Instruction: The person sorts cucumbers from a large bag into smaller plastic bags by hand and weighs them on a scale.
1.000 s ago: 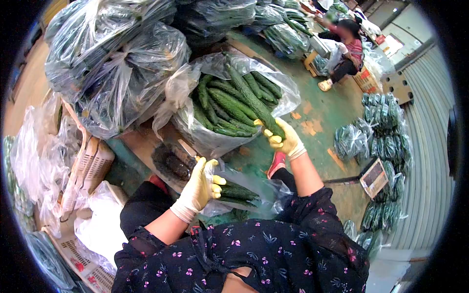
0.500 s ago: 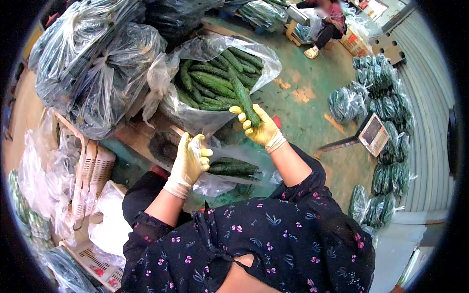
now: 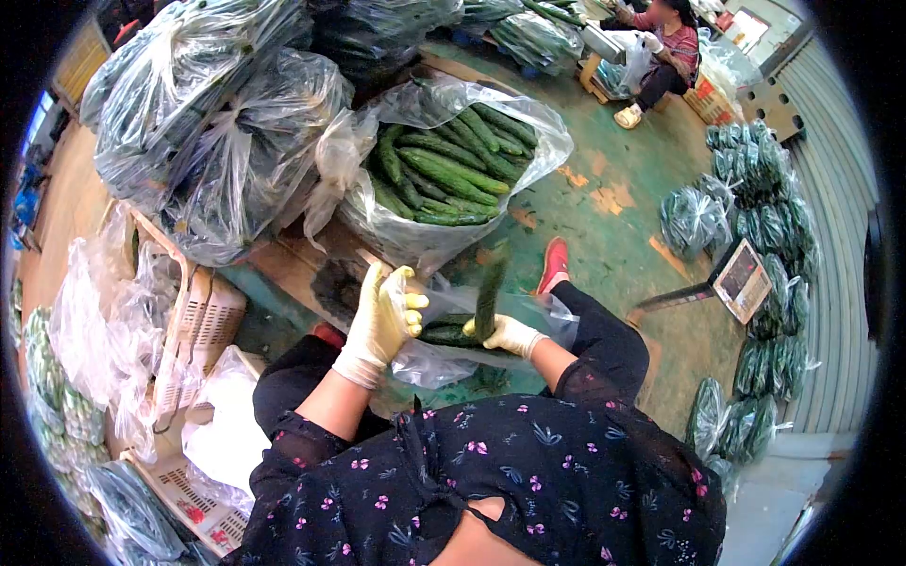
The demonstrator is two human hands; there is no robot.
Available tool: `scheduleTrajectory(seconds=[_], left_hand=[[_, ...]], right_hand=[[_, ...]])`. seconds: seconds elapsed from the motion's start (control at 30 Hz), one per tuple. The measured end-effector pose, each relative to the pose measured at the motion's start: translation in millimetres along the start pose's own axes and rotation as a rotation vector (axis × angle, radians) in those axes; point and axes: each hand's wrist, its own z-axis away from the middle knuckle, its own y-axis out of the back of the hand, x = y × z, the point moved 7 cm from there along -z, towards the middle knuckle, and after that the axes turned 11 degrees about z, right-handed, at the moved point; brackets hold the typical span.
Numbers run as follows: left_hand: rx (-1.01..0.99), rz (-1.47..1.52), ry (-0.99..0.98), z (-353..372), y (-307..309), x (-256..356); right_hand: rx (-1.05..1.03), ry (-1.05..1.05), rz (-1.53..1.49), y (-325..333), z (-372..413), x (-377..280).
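Observation:
My right hand (image 3: 514, 336), in a pale yellow glove, is closed around the lower end of a dark green cucumber (image 3: 491, 283) that points up and away from me. Just below it, a small clear plastic bag (image 3: 429, 368) lies over my lap area with cucumbers (image 3: 448, 332) inside. My left hand (image 3: 379, 319), gloved too, has its fingers curled at the left side of this bag's mouth and grips the film. Beyond both hands, a large open plastic sack (image 3: 415, 243) is full of loose cucumbers (image 3: 453, 174).
Big stuffed plastic sacks (image 3: 226, 160) are piled at the upper left. Plastic crates (image 3: 209, 316) stand at my left. A scale display (image 3: 741, 281) on a post is at the right, beside rows of bagged cucumbers (image 3: 764, 226). Another person (image 3: 665, 61) sits at the far right.
My right hand has brought the cucumber from the large sack's edge down toward me, over the small bag. My left hand stays at the bag. The view has shifted slightly.

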Motion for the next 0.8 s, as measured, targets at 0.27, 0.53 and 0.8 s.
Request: scheduleTrajectory(seconds=[0.27,0.53,0.8], left_hand=[[-0.033,0.034,-0.012,0,4,4],[0.030,0.020,-0.029,-3,6,-2],[0.055,0.071,0.085,-4,0,-18]], right_hand=[[0.113,-0.455,1.117,64,29,60],[-0.147,-0.195,0.136,70,-6,-105],[0.627,-0.104,-0.015,240,-120,-139]])
